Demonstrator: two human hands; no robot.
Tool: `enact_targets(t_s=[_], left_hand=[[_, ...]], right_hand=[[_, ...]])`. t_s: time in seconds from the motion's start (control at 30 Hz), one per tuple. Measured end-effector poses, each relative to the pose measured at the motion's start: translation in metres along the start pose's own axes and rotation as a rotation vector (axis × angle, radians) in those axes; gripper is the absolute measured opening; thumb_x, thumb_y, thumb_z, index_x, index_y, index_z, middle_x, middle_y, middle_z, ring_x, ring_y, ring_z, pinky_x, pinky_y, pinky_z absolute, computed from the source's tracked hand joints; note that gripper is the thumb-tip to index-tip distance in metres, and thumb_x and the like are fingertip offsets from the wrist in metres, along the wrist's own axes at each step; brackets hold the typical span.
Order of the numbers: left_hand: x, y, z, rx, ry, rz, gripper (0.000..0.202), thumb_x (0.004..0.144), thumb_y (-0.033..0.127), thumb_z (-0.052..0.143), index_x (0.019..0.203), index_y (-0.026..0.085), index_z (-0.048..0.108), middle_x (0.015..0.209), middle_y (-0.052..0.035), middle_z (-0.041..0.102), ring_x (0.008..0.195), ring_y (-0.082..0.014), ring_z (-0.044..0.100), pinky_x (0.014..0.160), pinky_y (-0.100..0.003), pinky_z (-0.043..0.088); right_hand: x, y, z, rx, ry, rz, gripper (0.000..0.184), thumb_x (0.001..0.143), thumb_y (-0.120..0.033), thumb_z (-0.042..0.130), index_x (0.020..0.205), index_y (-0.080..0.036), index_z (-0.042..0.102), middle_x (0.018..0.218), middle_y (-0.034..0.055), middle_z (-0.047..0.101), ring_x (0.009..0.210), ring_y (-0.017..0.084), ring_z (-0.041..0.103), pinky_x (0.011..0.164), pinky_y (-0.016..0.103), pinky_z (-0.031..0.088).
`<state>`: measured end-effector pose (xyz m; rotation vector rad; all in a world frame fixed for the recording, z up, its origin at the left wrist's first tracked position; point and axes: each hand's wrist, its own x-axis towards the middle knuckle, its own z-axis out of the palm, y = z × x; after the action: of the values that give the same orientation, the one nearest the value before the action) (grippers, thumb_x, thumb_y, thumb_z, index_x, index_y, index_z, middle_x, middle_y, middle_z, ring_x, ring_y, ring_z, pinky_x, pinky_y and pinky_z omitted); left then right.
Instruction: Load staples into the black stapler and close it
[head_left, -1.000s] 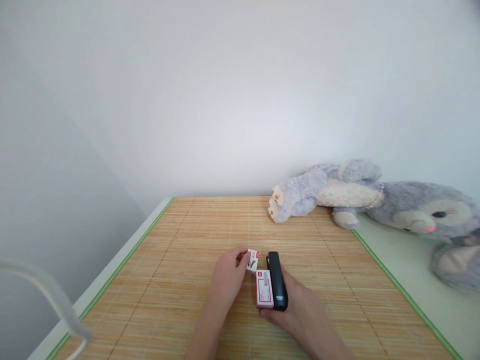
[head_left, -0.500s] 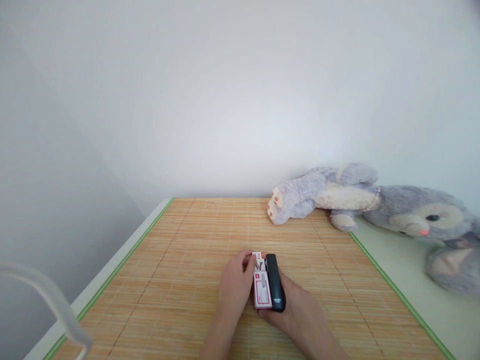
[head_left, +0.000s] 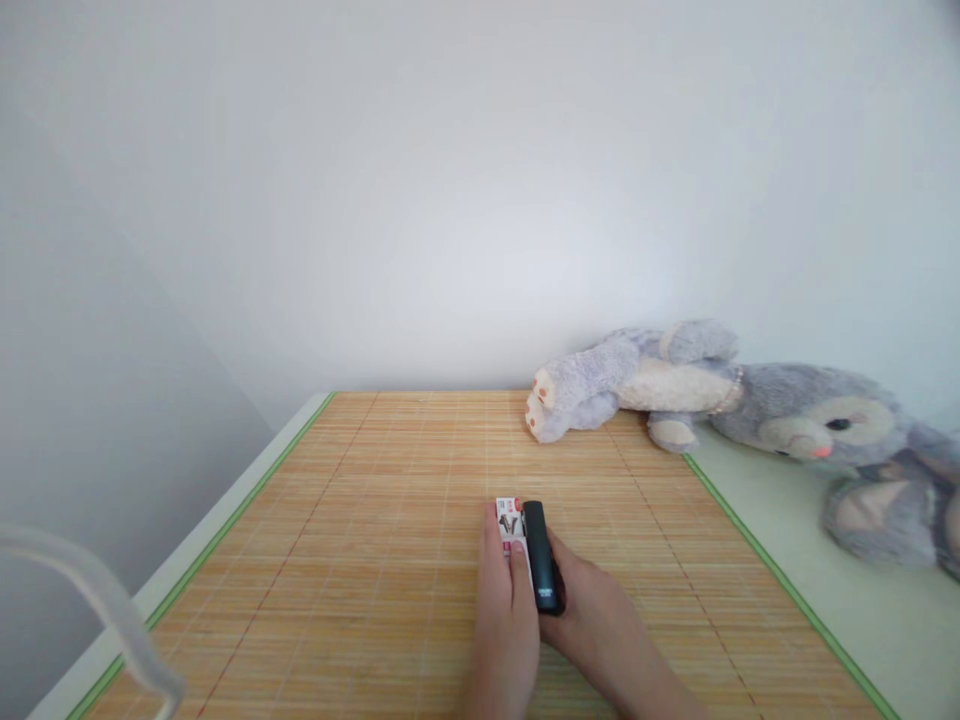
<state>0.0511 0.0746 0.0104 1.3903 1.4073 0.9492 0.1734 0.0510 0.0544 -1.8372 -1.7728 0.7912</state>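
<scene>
In the middle of the mat, a black stapler (head_left: 542, 560) lies lengthwise, pointing away from me. Close along its left side are two small white boxes; the far box (head_left: 509, 518) bears a red mark and a picture of a dark metal item. Most of the nearer white-and-pink box (head_left: 507, 547) is hidden by my left hand (head_left: 506, 620). That hand is closed along the boxes' left side, its thumb resting on top. From the right, my right hand (head_left: 592, 605) grips the stapler, its thumb near the close end; its other fingers are mostly hidden.
A bamboo mat (head_left: 360, 540) with green edging covers the pale table (head_left: 847, 590). At the back right, a grey plush toy (head_left: 675, 385) lies on its side against the white wall (head_left: 450, 200). A white curved cable-like thing (head_left: 97, 590) crosses the lower left.
My left hand has shifted right and nearer, its thumb now over the white-and-pink box. My right hand still holds the stapler. The whole view has moved slightly.
</scene>
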Motion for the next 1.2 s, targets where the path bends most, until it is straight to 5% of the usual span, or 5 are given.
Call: enact_targets(t_s=[0.53, 0.63, 0.73, 0.9, 1.2], left_hand=[[-0.008, 0.050, 0.164, 0.097, -0.202, 0.017, 0.065, 0.108, 0.037, 0.018, 0.165, 0.016, -0.003, 0.174, -0.0106, 0.001, 0.160, -0.0187, 0.003, 0.132, -0.038, 0.016], [-0.009, 0.049, 0.157, 0.004, -0.273, 0.017, 0.067, 0.108, 0.043, 0.018, 0.165, 0.016, -0.005, 0.174, -0.0079, -0.002, 0.160, -0.0173, 0.004, 0.132, -0.036, 0.018], [-0.001, 0.039, 0.122, -0.016, -0.307, 0.068, 0.065, 0.107, 0.043, 0.022, 0.166, 0.019, 0.006, 0.174, -0.0033, 0.006, 0.160, -0.0174, 0.008, 0.132, -0.039, 0.018], [0.024, 0.027, 0.062, 0.240, -0.421, 0.418, 0.076, 0.091, 0.030, 0.057, 0.162, 0.023, 0.030, 0.169, -0.0018, 0.029, 0.158, -0.0233, 0.024, 0.132, -0.044, 0.020], [0.027, 0.033, 0.055, 0.413, -0.527, 0.599, 0.089, 0.083, 0.046, 0.073, 0.161, 0.029, 0.033, 0.166, -0.0022, 0.037, 0.154, -0.0278, 0.032, 0.131, -0.049, 0.020]], right_hand=[[-0.028, 0.114, -0.109, -0.030, 0.037, 0.099, 0.056, 0.073, -0.031, 0.067, 0.128, -0.023, 0.067, 0.108, 0.0063, 0.079, 0.094, 0.031, 0.073, 0.078, 0.034, 0.051], [-0.031, 0.123, -0.115, -0.019, 0.046, 0.167, 0.057, 0.067, -0.033, 0.072, 0.123, -0.023, 0.070, 0.098, 0.0042, 0.080, 0.088, 0.031, 0.072, 0.078, 0.035, 0.052], [-0.032, 0.125, -0.116, 0.080, 0.056, 0.182, 0.060, 0.062, -0.034, 0.078, 0.121, -0.024, 0.072, 0.095, 0.0038, 0.080, 0.086, 0.031, 0.070, 0.078, 0.036, 0.053], [-0.033, 0.124, -0.119, 0.228, 0.024, 0.183, 0.059, 0.062, -0.038, 0.081, 0.118, -0.022, 0.074, 0.088, 0.0038, 0.077, 0.082, 0.029, 0.068, 0.077, 0.038, 0.054], [-0.029, 0.117, -0.127, 0.296, -0.034, 0.136, 0.052, 0.061, -0.040, 0.082, 0.109, -0.021, 0.077, 0.083, 0.0017, 0.076, 0.079, 0.027, 0.066, 0.075, 0.036, 0.055]])
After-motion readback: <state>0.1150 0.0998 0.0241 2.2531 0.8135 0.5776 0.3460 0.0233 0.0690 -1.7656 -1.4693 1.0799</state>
